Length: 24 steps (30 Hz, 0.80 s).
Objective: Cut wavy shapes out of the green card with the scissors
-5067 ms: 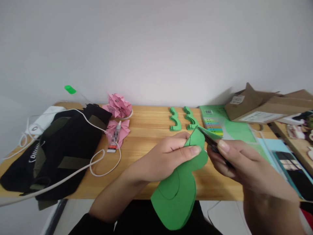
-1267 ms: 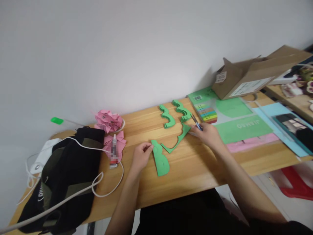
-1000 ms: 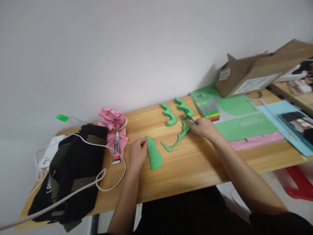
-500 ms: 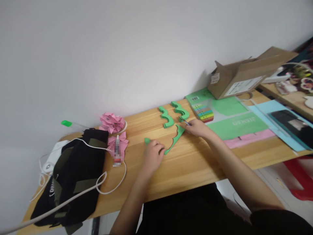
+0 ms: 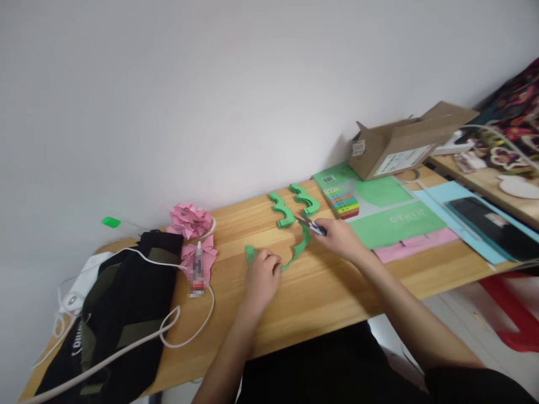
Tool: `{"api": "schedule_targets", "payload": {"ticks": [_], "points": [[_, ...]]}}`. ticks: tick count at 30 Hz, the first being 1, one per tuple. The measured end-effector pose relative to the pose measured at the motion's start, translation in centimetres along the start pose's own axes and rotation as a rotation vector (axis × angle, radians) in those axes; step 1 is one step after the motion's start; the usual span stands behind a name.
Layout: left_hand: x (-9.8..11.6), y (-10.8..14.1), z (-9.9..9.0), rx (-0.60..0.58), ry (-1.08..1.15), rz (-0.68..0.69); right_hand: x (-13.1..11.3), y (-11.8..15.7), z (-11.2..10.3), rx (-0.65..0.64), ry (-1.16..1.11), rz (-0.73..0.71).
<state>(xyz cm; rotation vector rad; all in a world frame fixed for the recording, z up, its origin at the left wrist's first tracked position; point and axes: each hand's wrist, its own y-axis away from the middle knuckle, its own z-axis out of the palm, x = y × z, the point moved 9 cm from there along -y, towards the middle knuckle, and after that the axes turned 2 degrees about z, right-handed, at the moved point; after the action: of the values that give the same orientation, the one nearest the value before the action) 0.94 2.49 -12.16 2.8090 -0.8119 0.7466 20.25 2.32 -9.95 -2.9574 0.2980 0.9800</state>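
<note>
We see the green paper piece flat on the table, mostly hidden beneath our left hand, with only a rounded tip showing past the knuckles. Those fingers curl down over it, though we cannot tell whether they pinch anything. The green strip lies just beside, a narrow scrap with a scalloped inner edge, its near end reaching our left fingers. Our right hand is wrapped round the handles of the scissors, whose thin metal blades point over the strip's far end. Beyond them stand two wavy green cut-outs, the left cut-out and the right cut-out, both thick and layered along their curved edges. To the right lies a smooth green packet with a band of coloured stripes; a pink sheet shows at its near edge, but we cannot tell if it is inside. The brown cardboard box rests on the packet's far corner, creased flaps raised and its inside hidden from us. A dark flat case lies on the light blue sheet. On the left, a tube rests on folded pink paper, in front of a crumpled, many-pointed pink paper flower. The soft black cloth bag has olive patches, its contents out of sight, and a pale cable runs across it.
</note>
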Motion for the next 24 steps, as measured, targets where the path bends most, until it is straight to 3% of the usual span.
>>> {"api": "schedule_targets", "payload": {"ticks": [3,6,11,16,20,24], "points": [[0.9,-0.4,-0.8,0.043,-0.039,0.020,1.5,4.3,-1.5,0.016,0.002,0.013],[3.3,-1.9,-0.5,0.030,-0.081,0.114,3.9,8.6,-3.1,0.028,-0.019,-0.001],[11.0,-5.8,3.6,-0.124,-0.123,0.443,8.7,13.7,-5.5,0.158,0.016,0.125],[17.5,-7.1,7.6,-0.248,-0.163,0.748,10.1,16.8,-6.2,0.258,-0.023,0.167],[19.1,-7.4,8.9,-0.283,-0.164,0.824,10.9,18.2,-6.7,0.339,-0.017,0.186],[19.9,-9.8,7.5,-0.259,-0.081,0.777,11.4,18.4,-6.6,0.358,-0.043,0.196]]}}
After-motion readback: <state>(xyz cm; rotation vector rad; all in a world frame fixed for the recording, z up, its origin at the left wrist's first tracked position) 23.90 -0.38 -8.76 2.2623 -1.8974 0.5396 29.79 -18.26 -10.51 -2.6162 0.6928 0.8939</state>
